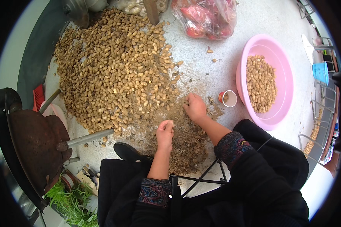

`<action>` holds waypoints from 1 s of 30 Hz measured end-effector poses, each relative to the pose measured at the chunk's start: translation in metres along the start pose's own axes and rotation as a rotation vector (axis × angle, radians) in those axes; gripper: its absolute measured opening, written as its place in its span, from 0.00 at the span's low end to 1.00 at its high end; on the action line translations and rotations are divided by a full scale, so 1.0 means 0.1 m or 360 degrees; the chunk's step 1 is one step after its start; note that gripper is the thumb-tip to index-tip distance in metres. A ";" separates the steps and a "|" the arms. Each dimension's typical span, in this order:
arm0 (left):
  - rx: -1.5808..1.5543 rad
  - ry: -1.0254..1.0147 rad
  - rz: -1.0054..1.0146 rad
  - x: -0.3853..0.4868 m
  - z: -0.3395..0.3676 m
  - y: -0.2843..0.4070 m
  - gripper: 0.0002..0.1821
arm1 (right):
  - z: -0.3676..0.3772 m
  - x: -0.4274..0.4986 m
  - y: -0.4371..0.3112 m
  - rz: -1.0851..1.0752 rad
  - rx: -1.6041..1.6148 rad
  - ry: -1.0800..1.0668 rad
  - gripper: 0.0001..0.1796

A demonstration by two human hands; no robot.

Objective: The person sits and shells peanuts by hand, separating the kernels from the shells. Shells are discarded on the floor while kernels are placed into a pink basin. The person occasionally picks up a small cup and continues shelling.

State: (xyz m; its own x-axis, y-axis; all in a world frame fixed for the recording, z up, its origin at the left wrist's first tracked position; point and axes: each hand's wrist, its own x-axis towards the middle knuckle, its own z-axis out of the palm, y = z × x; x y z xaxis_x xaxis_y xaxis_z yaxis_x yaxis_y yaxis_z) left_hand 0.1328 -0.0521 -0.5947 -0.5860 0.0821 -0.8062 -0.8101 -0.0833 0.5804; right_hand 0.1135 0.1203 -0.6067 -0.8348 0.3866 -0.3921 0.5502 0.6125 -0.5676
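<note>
Unshelled peanuts (116,65) lie in a broad heap on the pale floor. My right hand (195,107) is at the heap's lower right edge, fingers curled down towards the peanuts; whether it holds one is hidden. My left hand (165,133) is just left of and nearer me than the right, thumb and fingertips pinched together; something small and pale shows at the tips, too small to name. Below both hands spreads a pile of dry stems and roots (187,147). A paper cup (230,98) with something brown inside and a pink plastic basin (285,85) holding peanuts are to the right.
A rusty metal pan-like object (37,144) with a grey pipe handle (88,138) juts in from the left, near a red brush (39,96) and a green plant (71,203). A plastic bag of red items (206,20) and a wooden leg (151,11) border the heap's far side.
</note>
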 end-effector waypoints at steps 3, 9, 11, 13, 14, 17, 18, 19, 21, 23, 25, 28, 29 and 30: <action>-0.0022 -0.0039 -0.0005 -0.03 0.04 0.09 0.10 | -0.06 -0.12 -0.12 0.0014 0.0413 -0.0163 0.13; -0.0034 -0.0121 0.0187 -0.04 0.12 0.24 0.16 | -0.05 -0.45 -0.30 -0.0379 0.0636 -0.0171 0.12; -0.0011 -0.0133 0.0249 0.01 0.07 0.22 0.16 | -0.07 -0.50 -0.39 -0.0476 0.0625 -0.0187 0.11; -0.0063 -0.0164 0.0261 0.00 0.05 0.27 0.11 | -0.12 -0.51 -0.44 -0.0331 0.0701 -0.0278 0.10; -0.0067 -0.0195 0.0211 0.03 -0.02 0.28 0.10 | -0.12 -0.51 -0.44 -0.0239 0.0747 -0.0346 0.10; -0.0124 -0.0316 0.0117 0.00 0.00 0.32 0.07 | -0.06 -0.47 -0.29 -0.0066 0.1121 -0.0499 0.09; -0.0151 -0.0344 0.0093 -0.01 0.00 0.33 0.07 | -0.05 -0.46 -0.28 -0.0026 0.1292 -0.0557 0.09; -0.0170 -0.0372 0.0071 -0.03 0.00 0.34 0.07 | -0.07 -0.45 -0.25 0.0058 0.1390 -0.0629 0.09; -0.0207 -0.0424 0.0026 -0.05 0.00 0.36 0.07 | -0.13 -0.40 -0.23 0.0230 0.1588 -0.0778 0.10; -0.0428 -0.0451 -0.0028 -0.05 -0.03 0.37 0.05 | -0.19 -0.37 -0.24 0.0397 0.1756 -0.0884 0.12; -0.0565 -0.0419 -0.0068 -0.05 -0.04 0.37 0.04 | -0.27 -0.36 -0.29 0.0520 0.1892 -0.0927 0.13; -0.0552 -0.0265 -0.0088 -0.04 -0.04 0.36 0.04 | -0.32 -0.37 -0.31 0.0602 0.2011 -0.0925 0.14; -0.0489 -0.0209 -0.0087 -0.03 -0.04 0.36 0.05 | -0.32 -0.37 -0.29 0.0612 0.2020 -0.0938 0.14; -0.0424 -0.0152 -0.0086 -0.03 -0.04 0.36 0.07 | -0.33 -0.37 -0.29 0.0623 0.2031 -0.0951 0.14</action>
State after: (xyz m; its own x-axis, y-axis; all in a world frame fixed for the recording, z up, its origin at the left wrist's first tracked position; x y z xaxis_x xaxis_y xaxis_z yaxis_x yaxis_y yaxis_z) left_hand 0.1055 -0.0595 -0.5721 -0.5514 0.1855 -0.8133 -0.8140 -0.3331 0.4759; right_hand 0.1276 0.1109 -0.5521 -0.6727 -0.1510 -0.7243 0.6451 -0.5992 -0.4742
